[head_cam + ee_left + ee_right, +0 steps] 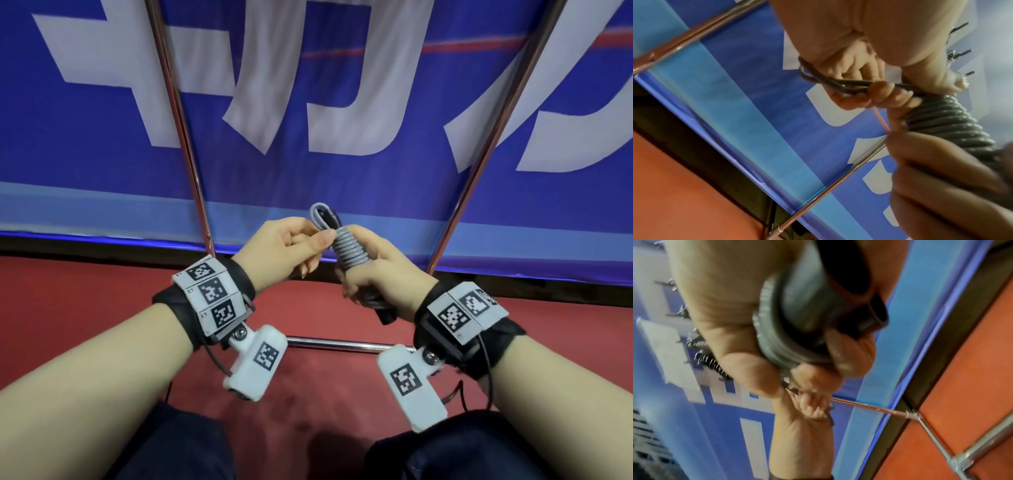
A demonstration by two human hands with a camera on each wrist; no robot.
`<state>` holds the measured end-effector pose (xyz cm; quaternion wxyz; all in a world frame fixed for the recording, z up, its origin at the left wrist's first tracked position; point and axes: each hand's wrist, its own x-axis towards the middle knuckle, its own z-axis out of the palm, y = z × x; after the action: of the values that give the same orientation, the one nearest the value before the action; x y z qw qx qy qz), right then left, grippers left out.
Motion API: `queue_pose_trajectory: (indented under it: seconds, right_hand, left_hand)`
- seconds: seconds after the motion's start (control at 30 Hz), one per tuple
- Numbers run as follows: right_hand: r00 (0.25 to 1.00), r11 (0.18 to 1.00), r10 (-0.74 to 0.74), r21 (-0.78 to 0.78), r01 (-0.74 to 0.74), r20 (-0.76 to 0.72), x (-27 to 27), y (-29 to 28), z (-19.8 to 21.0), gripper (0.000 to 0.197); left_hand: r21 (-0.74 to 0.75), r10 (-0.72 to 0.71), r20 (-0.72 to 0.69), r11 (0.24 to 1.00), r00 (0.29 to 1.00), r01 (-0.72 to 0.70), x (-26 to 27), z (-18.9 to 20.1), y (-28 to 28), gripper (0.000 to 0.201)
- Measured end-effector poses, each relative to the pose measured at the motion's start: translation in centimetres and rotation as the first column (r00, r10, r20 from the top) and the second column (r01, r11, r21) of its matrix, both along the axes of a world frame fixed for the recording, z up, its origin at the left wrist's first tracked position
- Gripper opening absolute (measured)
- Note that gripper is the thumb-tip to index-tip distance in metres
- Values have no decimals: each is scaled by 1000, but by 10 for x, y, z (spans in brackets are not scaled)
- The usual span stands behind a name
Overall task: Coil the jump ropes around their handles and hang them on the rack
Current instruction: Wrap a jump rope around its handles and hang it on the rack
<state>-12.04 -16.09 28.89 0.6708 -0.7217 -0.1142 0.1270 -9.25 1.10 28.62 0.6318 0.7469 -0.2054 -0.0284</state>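
Between both hands — coiled rope bundle tilts up-left.

My right hand covers most of the handles, rack top is cut off, and the right wrist view's all blurry.

Blue banner with white lettering; red floor.

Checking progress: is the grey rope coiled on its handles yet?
Mostly coiled: grey rope wraps the handles; left hand pinches a loose loop.
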Motion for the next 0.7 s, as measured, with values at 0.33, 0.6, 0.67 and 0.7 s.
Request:
queue_pose_trajectory:
  seconds: [0.33, 0.6, 0.67, 0.7]
  right_hand:
    - [836, 831, 472, 459, -314, -282, 3, -4, 11, 41]
    - [922, 767, -58, -574, 286, 382, 2, 21, -2, 56]
    - [844, 577, 6, -691, 436, 537, 2, 29, -10, 53]
    - [812, 518, 8, -697, 496, 584, 3, 31, -13, 49]
  left_hand:
    - [-78, -29, 4, 997, 1000, 29, -5, 11, -4, 18]
    - [-15, 290, 15, 957, 957, -290, 6, -3, -16, 35]
    - [-21, 366, 6, 930, 931, -366, 4, -6, -23, 41]
    - [-18, 397, -3, 918, 918, -397, 4, -7, -26, 44]
